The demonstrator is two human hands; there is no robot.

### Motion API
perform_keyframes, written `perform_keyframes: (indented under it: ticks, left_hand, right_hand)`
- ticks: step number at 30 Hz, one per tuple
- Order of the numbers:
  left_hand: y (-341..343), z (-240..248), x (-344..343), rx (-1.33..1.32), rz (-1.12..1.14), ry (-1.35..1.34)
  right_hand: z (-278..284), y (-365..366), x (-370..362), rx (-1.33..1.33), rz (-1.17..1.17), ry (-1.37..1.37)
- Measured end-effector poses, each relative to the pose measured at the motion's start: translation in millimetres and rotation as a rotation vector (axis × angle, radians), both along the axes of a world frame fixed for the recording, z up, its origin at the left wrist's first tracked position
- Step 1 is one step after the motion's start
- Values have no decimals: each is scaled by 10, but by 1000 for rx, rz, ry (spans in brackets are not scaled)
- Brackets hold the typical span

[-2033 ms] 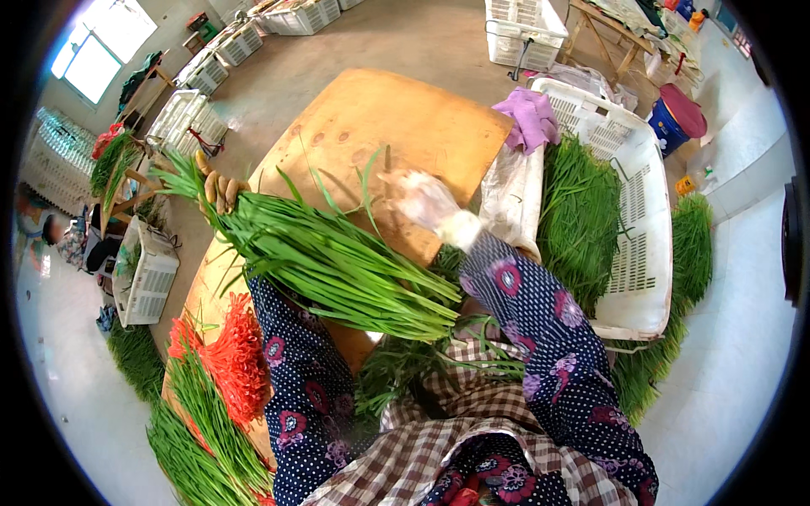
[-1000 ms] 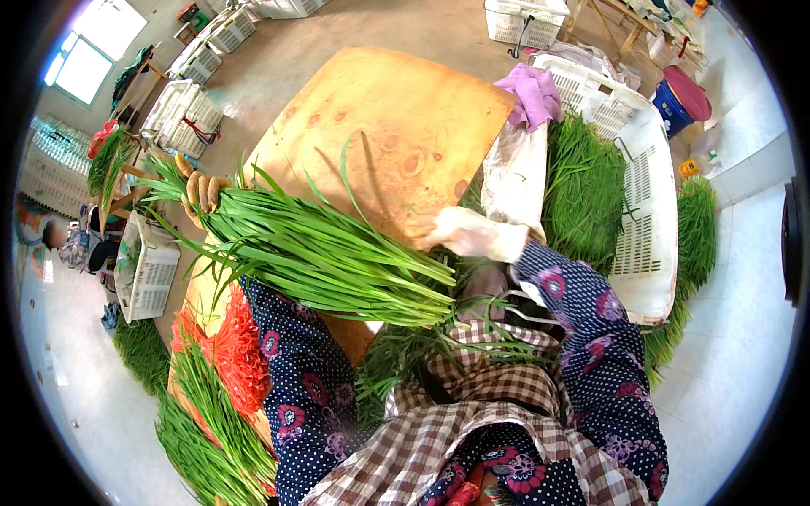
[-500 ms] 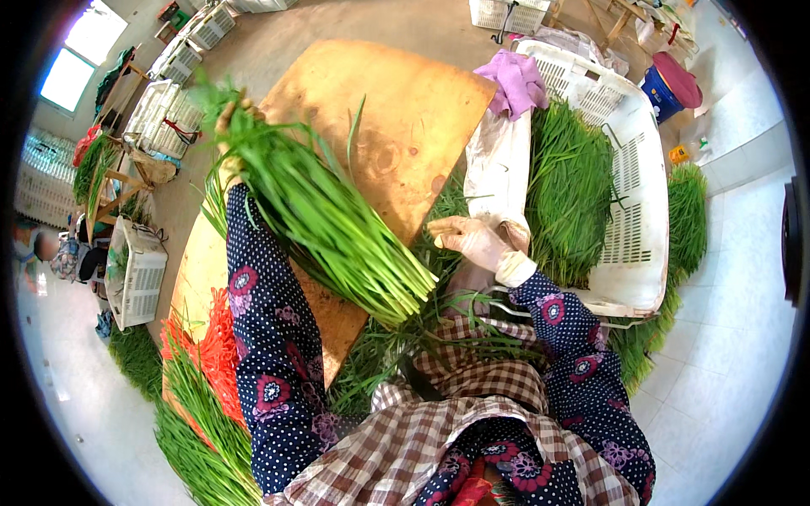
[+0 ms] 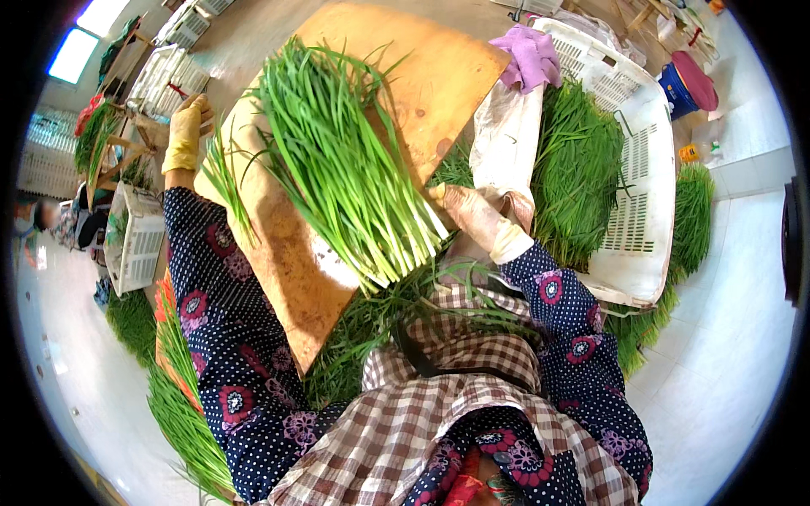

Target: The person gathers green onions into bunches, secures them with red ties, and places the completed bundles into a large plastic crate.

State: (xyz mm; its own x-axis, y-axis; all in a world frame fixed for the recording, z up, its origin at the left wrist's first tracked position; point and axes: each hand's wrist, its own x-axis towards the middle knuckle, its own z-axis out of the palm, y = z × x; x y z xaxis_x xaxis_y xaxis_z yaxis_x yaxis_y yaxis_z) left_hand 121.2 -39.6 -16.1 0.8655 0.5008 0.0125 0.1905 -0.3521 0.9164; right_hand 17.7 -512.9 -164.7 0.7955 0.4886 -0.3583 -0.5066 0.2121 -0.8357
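A thick bundle of garlic chives (image 4: 346, 160) lies slantwise on the wooden board (image 4: 439, 59), its leaves to the far left and pale stem ends toward me. My left hand (image 4: 192, 126), in a yellowish glove, is off the board's left edge, apart from the bundle; its fingers are loosely bent and hold nothing visible. A few loose chive stalks (image 4: 224, 181) lie between that hand and the bundle. My right hand (image 4: 477, 215), in a pale glove, is just right of the stem ends, fingers extended toward them and nothing seen in its grasp.
On the right, a white plastic crate (image 4: 637, 228) holds more chives, with a purple cloth (image 4: 527, 57) by its corner. A blue bucket (image 4: 675, 88) stands beyond it. More chives (image 4: 190, 413) and red ties (image 4: 164, 299) are at lower left. Trimmings (image 4: 354, 354) lie below the board.
The chive bundle, held up in my left hand before, now rests on the board. My left hand has let go and moved left. My right hand has shifted slightly toward the stem ends.
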Motion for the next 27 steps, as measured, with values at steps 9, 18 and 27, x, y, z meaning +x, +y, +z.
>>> perform_keyframes:
  ticks: [9, 18, 27]
  left_hand:
    - [-1403, -133, -1743, -138, -391, 524]
    - [-1849, -631, -1931, -296, -378, 386]
    - [-2078, -762, -1762, -219, -145, 247]
  right_hand:
    - [-30, 156, 82, 67, 108, 30]
    - [407, 32, -143, -595, -108, -761]
    - [468, 265, -294, -853, 39, -1400]
